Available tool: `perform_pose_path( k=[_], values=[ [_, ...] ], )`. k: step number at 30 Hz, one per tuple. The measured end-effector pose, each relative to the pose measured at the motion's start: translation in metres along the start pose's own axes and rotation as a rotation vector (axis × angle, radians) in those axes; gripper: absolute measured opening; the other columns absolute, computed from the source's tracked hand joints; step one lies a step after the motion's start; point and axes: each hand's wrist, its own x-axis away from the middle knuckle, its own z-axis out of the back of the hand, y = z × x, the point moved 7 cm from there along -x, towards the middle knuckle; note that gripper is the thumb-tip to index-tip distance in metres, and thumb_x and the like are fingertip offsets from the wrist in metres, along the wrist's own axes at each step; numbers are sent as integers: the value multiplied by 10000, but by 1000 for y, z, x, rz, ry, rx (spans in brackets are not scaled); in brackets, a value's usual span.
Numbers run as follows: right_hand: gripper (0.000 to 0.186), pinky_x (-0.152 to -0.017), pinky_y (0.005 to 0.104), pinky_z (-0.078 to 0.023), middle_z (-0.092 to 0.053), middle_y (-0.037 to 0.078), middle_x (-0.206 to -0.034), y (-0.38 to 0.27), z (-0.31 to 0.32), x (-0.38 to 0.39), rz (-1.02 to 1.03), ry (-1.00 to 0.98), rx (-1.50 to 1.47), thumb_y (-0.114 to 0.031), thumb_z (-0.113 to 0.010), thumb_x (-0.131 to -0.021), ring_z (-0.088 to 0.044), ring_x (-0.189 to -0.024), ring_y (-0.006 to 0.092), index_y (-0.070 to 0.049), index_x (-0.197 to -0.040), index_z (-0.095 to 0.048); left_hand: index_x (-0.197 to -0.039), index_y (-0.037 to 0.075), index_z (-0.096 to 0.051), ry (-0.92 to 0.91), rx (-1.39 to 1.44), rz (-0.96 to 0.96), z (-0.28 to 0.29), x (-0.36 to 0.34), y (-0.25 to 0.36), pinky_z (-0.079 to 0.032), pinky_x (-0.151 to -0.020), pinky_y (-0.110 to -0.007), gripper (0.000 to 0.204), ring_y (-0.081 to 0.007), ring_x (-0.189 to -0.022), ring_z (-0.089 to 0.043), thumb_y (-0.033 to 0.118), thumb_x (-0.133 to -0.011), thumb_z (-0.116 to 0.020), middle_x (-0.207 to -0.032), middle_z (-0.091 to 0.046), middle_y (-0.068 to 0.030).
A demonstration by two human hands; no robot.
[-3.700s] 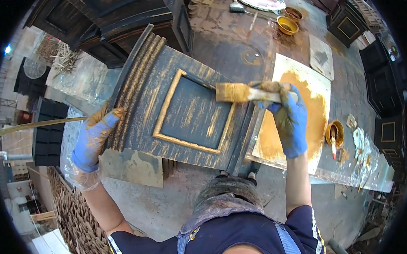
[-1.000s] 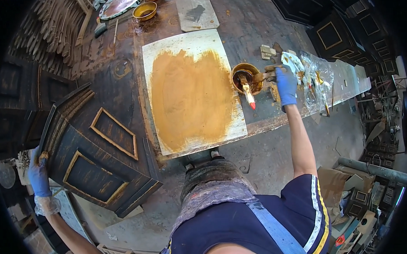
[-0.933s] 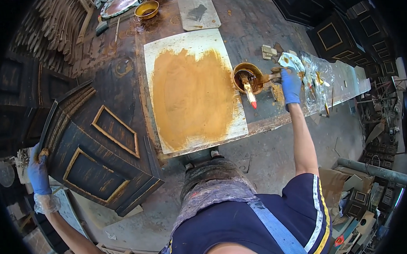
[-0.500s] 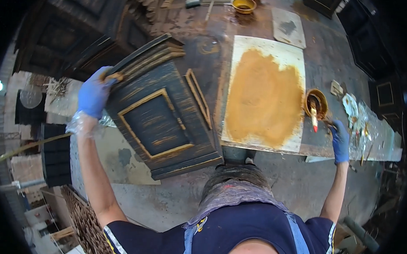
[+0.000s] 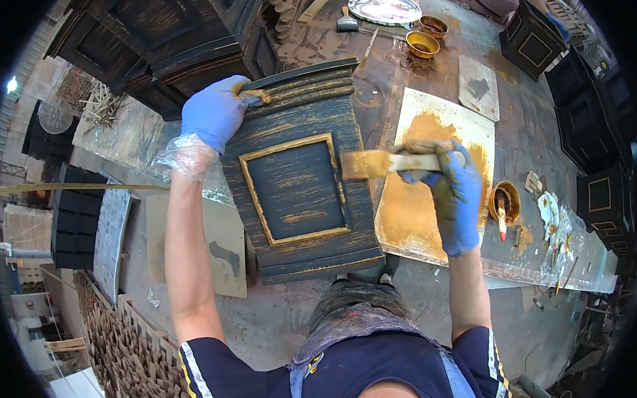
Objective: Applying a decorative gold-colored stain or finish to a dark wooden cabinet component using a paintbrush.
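My left hand (image 5: 214, 117), in a blue glove with stained fingertips, grips the moulded top edge of a small black cabinet (image 5: 305, 122). The cabinet is tilted, with worn ochre streaks and a gold-edged frame on its panel. In my gloved right hand (image 5: 455, 194) is a flat paintbrush (image 5: 368, 165), its ochre bristles pointing left at the panel's right side. Whether the bristles touch the wood I cannot tell. Under and beyond my right hand lies a white board (image 5: 417, 106) smeared with ochre paint.
On the worktable, a bowl (image 5: 513, 199) with a red-tipped brush stands right of the board. Farther back are a yellow bowl (image 5: 423, 44), another brush (image 5: 347, 20) and a silvery oval tray (image 5: 384, 7). Dark cabinets (image 5: 165, 29) stand back left, others (image 5: 532, 40) at right.
My right hand has come left from beside the bowl to the cabinet, and the paintbrush now shows in it. The cabinet, still gripped by my left hand, sits farther right and more upright in view.
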Motion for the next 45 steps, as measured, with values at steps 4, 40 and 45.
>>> perform_pose_path(
  k=[4, 40, 45],
  values=[
    [207, -642, 323, -480, -552, 176, -888, 12, -9, -14, 42, 42, -75, -159, -450, -821, -572, -745, 225, 18, -927, -449, -956, 116, -534, -74, 14, 59, -5, -3, -5, -440, -629, -321, 218, -284, -762, -543, 209, -764, -489, -849, -569, -100],
    [298, -602, 281, -454, -556, 208, -884, 18, 8, 16, 59, 191, 242, -240, -421, -832, -568, -724, 220, 44, -893, -489, -943, 133, -494, 78, -137, -156, -13, -4, -4, -446, -515, -322, 187, -268, -596, -551, 122, -766, -434, -656, -557, -113],
    [325, -581, 263, -441, -558, 213, -868, 8, 3, 19, 38, 90, 294, -254, -412, -833, -561, -690, 204, 56, -880, -497, -937, 132, -502, 69, -195, -156, -20, -7, -19, -443, -523, -333, 187, -280, -610, -551, 111, -761, -443, -660, -555, -123]
  ],
)
